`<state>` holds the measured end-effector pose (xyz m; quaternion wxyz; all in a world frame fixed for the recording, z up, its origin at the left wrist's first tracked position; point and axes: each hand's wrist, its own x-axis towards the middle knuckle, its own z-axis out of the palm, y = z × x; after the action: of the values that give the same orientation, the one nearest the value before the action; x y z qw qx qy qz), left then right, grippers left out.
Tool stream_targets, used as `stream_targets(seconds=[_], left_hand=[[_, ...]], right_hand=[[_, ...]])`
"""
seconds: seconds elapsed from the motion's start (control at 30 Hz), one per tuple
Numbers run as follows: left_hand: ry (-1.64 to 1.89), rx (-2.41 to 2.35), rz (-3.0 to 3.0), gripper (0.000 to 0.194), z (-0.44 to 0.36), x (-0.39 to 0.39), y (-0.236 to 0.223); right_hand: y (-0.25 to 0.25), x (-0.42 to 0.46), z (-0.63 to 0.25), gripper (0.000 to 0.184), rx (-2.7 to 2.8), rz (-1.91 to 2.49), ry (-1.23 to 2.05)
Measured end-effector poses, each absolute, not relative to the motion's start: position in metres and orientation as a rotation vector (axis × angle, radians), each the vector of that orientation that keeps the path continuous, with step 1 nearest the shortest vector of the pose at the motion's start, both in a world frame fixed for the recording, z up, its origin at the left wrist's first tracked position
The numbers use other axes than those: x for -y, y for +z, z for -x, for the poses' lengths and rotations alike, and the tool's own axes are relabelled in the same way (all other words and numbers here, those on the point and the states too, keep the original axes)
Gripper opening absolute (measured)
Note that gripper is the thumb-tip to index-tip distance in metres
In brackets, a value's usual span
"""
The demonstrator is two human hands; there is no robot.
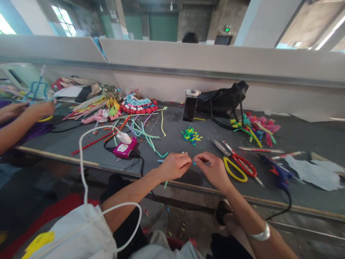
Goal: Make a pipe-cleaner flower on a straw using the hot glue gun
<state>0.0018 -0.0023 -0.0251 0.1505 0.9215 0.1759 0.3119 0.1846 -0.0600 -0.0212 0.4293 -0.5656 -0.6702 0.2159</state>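
A short bit of blue fuzzy stem shows between two hands, above the front of a dark table. Fingertips of the left hand and right hand pinch it. A loose pinch could drop it; the right wrist, swinging outward, could knock the scissors. The stem seems to run left to right; which end leads, I cannot tell.

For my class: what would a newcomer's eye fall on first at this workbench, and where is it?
Probably the scissors with red and yellow handles, lying right of the right hand. Next, the magenta block left of the left hand, then the small green, blue and yellow heap beyond both hands.
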Motion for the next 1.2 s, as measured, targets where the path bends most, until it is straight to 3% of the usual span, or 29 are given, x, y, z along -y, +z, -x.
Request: stream_targets(seconds=[0.13, 0.4, 0.77, 0.97, 1.2], left_hand=[[0.996, -0.420, -2.600, 0.018, 0.001, 0.007, -0.022], [1.138, -0.463, -2.477, 0.017, -0.002, 0.011, -0.025], [1.111, -0.675, -2.382, 0.006, -0.003, 0.000, -0.020], [1.022, -0.660, -2.577, 0.006, -0.001, 0.001, -0.024], [0.903, -0.658, -2.388, 0.006, -0.004, 0.003, -0.022]], right_hand=[[-0.020, 0.057, -0.188, 0.028, 1.422, 1.397, 1.136], [-0.022, 0.059, -0.185, 0.032, 1.201, 1.175, 1.470], [-0.021, 0.062, -0.187, 0.046, 1.349, 1.394, 0.976], [-0.014, 0.067, -0.185, 0.036, 1.547, 1.511, 0.600], [-0.014, 0.066, -0.183, 0.029, 1.732, 1.386, 0.737]])
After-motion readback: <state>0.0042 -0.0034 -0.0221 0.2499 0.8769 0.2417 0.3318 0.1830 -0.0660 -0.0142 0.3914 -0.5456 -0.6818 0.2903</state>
